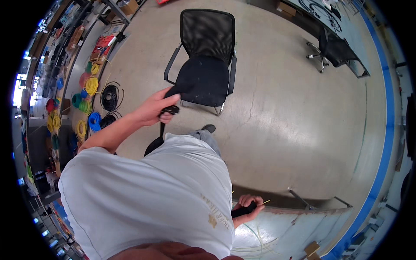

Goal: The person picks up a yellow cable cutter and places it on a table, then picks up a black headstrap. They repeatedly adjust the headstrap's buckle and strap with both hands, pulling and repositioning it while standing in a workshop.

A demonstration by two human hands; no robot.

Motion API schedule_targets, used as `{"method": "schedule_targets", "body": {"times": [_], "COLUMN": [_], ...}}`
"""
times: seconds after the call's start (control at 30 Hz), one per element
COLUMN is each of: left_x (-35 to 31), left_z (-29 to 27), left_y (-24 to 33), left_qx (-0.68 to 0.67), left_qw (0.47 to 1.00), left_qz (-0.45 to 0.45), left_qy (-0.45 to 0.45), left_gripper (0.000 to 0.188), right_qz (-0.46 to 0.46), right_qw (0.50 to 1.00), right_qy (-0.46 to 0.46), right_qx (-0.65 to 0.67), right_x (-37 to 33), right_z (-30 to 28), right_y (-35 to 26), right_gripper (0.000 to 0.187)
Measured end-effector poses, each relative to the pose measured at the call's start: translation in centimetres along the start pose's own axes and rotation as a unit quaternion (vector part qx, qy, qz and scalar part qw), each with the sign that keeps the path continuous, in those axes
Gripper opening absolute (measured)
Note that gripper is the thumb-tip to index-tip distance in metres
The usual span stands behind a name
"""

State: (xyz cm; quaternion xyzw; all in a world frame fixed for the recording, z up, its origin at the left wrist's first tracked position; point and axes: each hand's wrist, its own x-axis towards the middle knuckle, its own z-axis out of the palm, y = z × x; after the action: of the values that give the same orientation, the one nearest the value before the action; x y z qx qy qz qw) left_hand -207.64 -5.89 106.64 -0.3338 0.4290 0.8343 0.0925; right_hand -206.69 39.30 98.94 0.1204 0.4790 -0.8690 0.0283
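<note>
My left hand (157, 107) is out in front of my body, its fingers closed around a black item (170, 110) whose kind I cannot make out. A dark strip runs down from this hand toward a black rounded shape (154, 146) beside my shirt. Low on the right, my right hand (251, 207) has its fingers wrapped round a black, thick, handle-like object (244, 210). A thin yellow wire (266, 201) pokes out past those fingers. Close by lies a pale tabletop (299, 227) with loose yellow and green wires (260, 242) on it.
A black mesh-backed chair (203, 80) stands ahead of me. Coils of yellow wire (91, 86), black cable (110, 97) and blue cable (94, 121) line the left side by shelving. Another office chair (338, 50) is at the far right near a bench. Blue tape (387, 130) marks the floor.
</note>
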Motion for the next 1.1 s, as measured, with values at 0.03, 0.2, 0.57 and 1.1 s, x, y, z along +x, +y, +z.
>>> {"method": "schedule_targets", "body": {"times": [0.03,0.2,0.57,1.1], "left_x": [0.6,8.4,8.4,7.4], "left_z": [1.8,4.9,8.0,8.3], "left_y": [0.3,-10.3,-9.7,-5.9], "left_qx": [0.004,-0.031,-0.07,-0.088], "left_qw": [1.0,0.982,0.972,0.975], "left_qz": [0.013,-0.179,-0.206,-0.139], "left_qy": [-0.003,-0.044,-0.091,-0.151], "left_gripper": [0.044,0.023,0.026,0.027], "right_qz": [-0.003,0.193,0.158,0.241], "right_qw": [1.0,0.974,0.932,0.963], "right_qy": [0.009,0.12,-0.139,0.019], "right_qx": [0.004,0.013,-0.294,-0.117], "right_x": [-0.1,1.9,1.8,-8.5], "right_z": [-0.8,-0.5,3.6,-6.7], "right_y": [-0.1,1.2,1.3,-1.4], "right_gripper": [0.046,0.029,0.019,0.02]}}
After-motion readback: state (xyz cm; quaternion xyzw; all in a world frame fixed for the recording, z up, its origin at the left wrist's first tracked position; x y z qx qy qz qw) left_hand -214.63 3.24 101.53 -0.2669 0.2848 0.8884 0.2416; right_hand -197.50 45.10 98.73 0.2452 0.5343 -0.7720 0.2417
